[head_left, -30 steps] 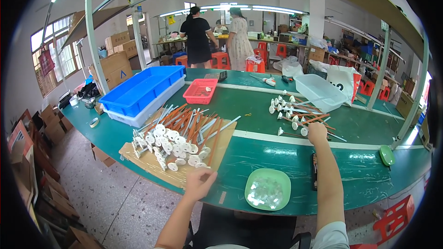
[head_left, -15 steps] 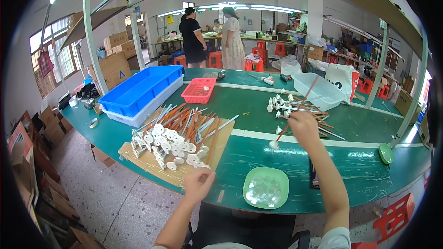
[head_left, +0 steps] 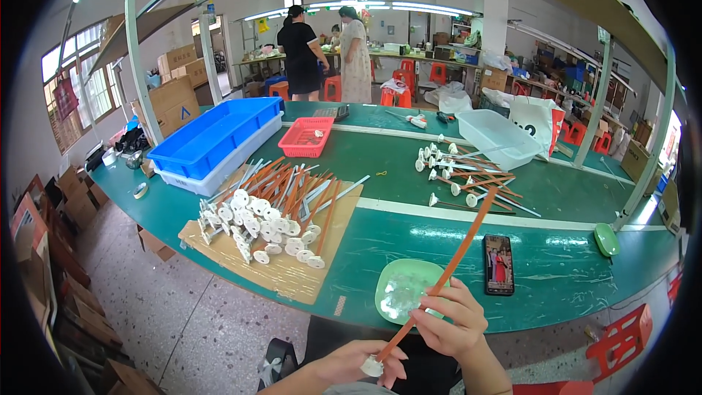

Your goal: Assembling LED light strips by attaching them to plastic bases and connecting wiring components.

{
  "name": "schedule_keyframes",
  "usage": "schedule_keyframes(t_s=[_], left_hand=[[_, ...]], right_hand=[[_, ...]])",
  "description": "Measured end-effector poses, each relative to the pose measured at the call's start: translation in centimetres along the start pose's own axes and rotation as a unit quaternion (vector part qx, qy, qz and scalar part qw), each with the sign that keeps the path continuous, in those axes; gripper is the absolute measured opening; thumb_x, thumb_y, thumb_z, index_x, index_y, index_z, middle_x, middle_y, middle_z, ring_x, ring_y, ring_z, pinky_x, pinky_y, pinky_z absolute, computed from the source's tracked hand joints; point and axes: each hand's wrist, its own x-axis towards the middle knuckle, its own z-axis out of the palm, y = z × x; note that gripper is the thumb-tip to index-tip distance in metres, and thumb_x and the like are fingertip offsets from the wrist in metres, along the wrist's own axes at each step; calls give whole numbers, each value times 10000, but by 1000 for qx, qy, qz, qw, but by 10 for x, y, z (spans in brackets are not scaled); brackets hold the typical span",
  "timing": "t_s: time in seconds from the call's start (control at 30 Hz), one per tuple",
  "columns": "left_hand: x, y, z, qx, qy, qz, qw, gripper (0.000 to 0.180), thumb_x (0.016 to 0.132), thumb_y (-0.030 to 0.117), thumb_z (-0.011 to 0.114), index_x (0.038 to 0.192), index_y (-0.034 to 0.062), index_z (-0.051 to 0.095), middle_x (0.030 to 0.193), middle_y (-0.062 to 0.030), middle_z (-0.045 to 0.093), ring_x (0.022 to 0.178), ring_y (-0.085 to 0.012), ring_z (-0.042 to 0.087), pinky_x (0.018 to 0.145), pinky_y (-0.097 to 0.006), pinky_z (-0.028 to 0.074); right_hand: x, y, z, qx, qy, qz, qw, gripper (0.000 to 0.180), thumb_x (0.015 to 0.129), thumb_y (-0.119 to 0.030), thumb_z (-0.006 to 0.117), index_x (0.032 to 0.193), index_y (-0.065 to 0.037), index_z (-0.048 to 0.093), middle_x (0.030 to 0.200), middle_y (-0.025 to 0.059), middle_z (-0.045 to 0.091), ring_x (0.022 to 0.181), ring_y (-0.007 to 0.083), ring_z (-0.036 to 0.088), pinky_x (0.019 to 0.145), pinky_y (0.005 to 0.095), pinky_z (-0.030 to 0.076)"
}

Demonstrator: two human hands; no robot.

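Observation:
A long brown stick [head_left: 462, 250] with a white round piece [head_left: 371, 366] at its lower end is held slanting in front of me, its top toward the far right. My right hand [head_left: 455, 316] pinches the stick partway up, over the rim of a green bowl [head_left: 410, 269] with small clear shiny bits in it. My left hand [head_left: 349, 363] has its fingers closed around the lower end beside the white piece. To the left, a pile of brown and grey sticks [head_left: 296, 189] with white discs [head_left: 252, 218] lies on brown cardboard [head_left: 322, 281].
Similar white-ended sticks [head_left: 475, 179] lie at the right. A phone [head_left: 499, 266] rests right of the bowl. Farther back are a pink basket [head_left: 306, 139], a blue tray [head_left: 216, 139], a clear bin [head_left: 504, 139] and a glue gun [head_left: 411, 120]. Two people [head_left: 300, 58] stand beyond the table.
My right hand has come back from the right-hand sticks, now holding a stick close to me. My left hand has left the edge of the left pile and closed on this stick's lower end.

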Motion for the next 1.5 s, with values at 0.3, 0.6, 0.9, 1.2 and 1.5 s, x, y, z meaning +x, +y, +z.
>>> schedule_keyframes(t_s=[0.3, 0.6, 0.9, 1.2, 1.5], left_hand=[[2, -14, 22, 615, 267, 94, 736, 299, 844, 97, 712, 1114, -12, 642, 1019, -116, 696, 866, -163, 669, 785, -302, 533], [0, -32, 23, 354, 332, 50, 873, 477, 888, 282, 711, 1231, -15, 565, 1054, -177, 679, 901, -346, 698, 839, -404, 568], [-14, -38, 5, 23, 233, 42, 971, 508, 1031, 361, 433, 1376, -9, 391, 1315, -124, 503, 1225, -241, 509, 1037, -445, 412], [-15, -41, 3, 146, 178, 38, 972, 456, 960, 161, 587, 1341, -58, 465, 1274, -135, 566, 1186, -214, 547, 1039, -391, 412], [-10, -33, 11, 145, 187, 37, 971, 407, 875, 6, 661, 1259, -86, 563, 1280, -156, 589, 1166, -213, 566, 1024, -368, 424]], right_hand=[[2, -6, -10, -18, -94, 22, 995, 252, 620, -49, 807, 841, -147, 738, 924, 4, 686, 872, 215, 647, 913, 441, 510], [-4, -31, -8, -15, -10, 72, 997, 308, 613, -126, 867, 872, -124, 701, 1104, 83, 639, 885, 281, 617, 758, 404, 530], [-37, -61, 6, 160, -12, 122, 979, 288, 628, -43, 836, 892, -68, 722, 908, 79, 688, 786, 289, 640, 689, 345, 532], [-46, -65, -3, 182, 35, 156, 970, 240, 627, 17, 801, 844, -41, 720, 811, 86, 685, 704, 269, 642, 646, 331, 539], [-58, -76, 14, 170, 105, 202, 959, 240, 597, 34, 723, 824, -40, 707, 790, 100, 672, 658, 264, 618, 588, 334, 515]])
